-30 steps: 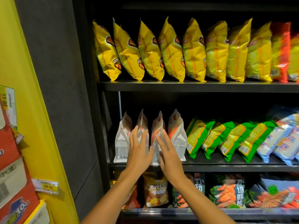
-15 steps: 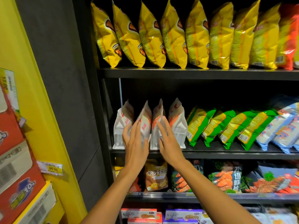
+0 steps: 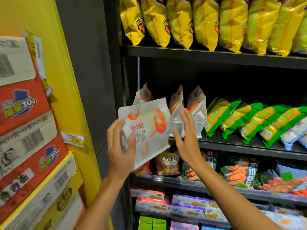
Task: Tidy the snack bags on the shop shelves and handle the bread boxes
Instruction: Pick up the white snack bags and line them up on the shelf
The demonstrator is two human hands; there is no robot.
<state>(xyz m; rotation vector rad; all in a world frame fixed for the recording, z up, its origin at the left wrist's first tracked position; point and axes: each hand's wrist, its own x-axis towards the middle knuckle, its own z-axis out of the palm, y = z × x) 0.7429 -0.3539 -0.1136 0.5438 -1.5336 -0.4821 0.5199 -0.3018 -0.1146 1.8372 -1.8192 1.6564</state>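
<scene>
One white shrimp-cracker bag point(image 3: 146, 130) sits in your left hand point(image 3: 120, 146), fingers curled round its lower left edge, face toward you, tilted, just left of the shelf gap. Your right hand point(image 3: 186, 140), fingers spread and empty, is nearer the standing bags point(image 3: 187, 112).

Stacked cartons point(image 3: 25, 123) (yellow price tag point(image 3: 74, 139))

This was a shop. Dark shelves point(image 3: 216, 55) held rows of the same snack: yellow bags point(image 3: 179, 22) on top, green bags point(image 3: 249, 120) below, and small boxes point(image 3: 186, 206) lower down. A yellow price tag point(image 3: 74, 139) hung on the yellow wall point(image 3: 66, 80). Big cartons with barcodes point(image 3: 25, 130) were stacked at the left.
</scene>
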